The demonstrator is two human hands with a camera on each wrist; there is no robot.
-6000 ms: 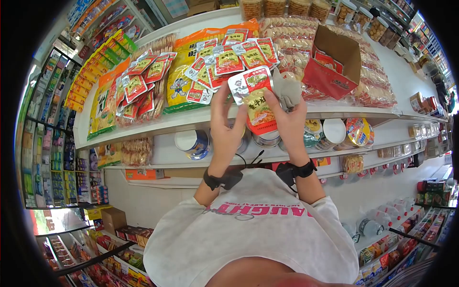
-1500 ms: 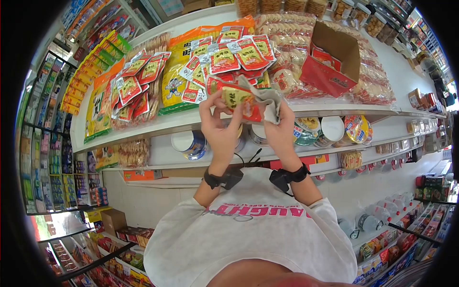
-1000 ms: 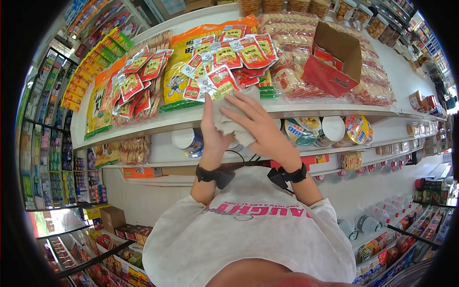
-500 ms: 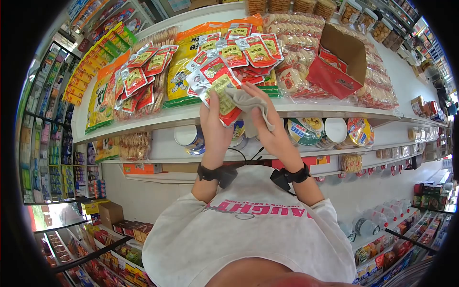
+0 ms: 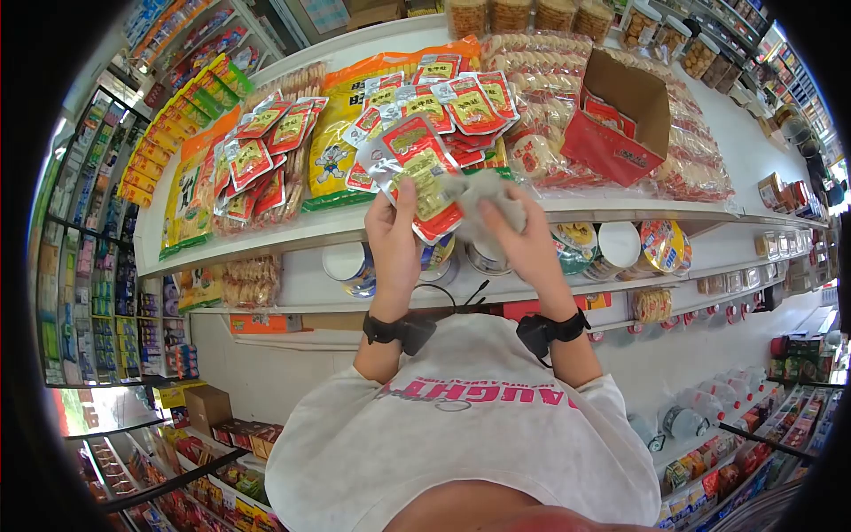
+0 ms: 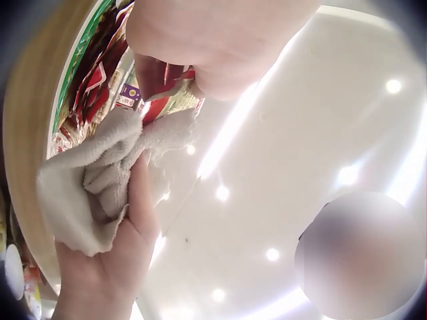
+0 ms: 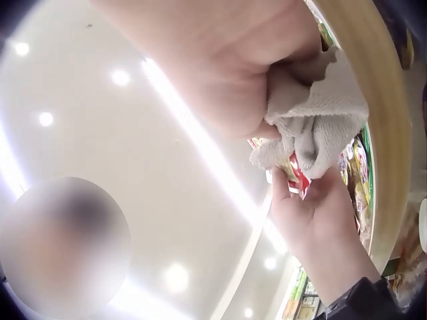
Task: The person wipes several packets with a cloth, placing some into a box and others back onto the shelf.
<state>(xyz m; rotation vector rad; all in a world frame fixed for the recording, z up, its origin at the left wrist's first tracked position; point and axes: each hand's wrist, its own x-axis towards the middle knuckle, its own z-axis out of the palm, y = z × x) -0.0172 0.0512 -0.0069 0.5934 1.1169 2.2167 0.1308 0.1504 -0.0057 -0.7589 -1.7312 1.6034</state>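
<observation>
Biggest: white shelf (image 5: pixel 736 133) carries the lot. Then big bags lying flat on it: yellow bag (image 5: pixel 328 160) L of center, biscuit bags (image 5: pixel 550 84) to its R. Flat, so they double as a base, prob. b/c there's little free room.

Main packet pile (image 5: pixel 474 106) sits on yellow bag, mostly front-up, overlapping; 2nd pile (image 5: pixel 253 160) further L, apart from it. Looks dumped, not sorted, IMO. Red box (image 5: pixel 612 146) rests on biscuit bags, mouth up, a few packs visible inside.

L hand (image 5: pixel 393 244) grips the loose packet (image 5: pixel 417 168) low, thumb over the front, other fingers mostly hidden behind. Low grip keeps upper front uncovered, prob. so R side can get at it. Packet's tilted, printed face up, held by shelf's front edge, just nearer than main pile.

R hand (image 5: pixel 529 244) clutches gray cloth (image 5: pixel 487 199), bunched, thumb on top; bunching prob. gives a firmer pad. Cloth overlaps packet's R edge in head view; blurred, can't tell if touching.
</observation>
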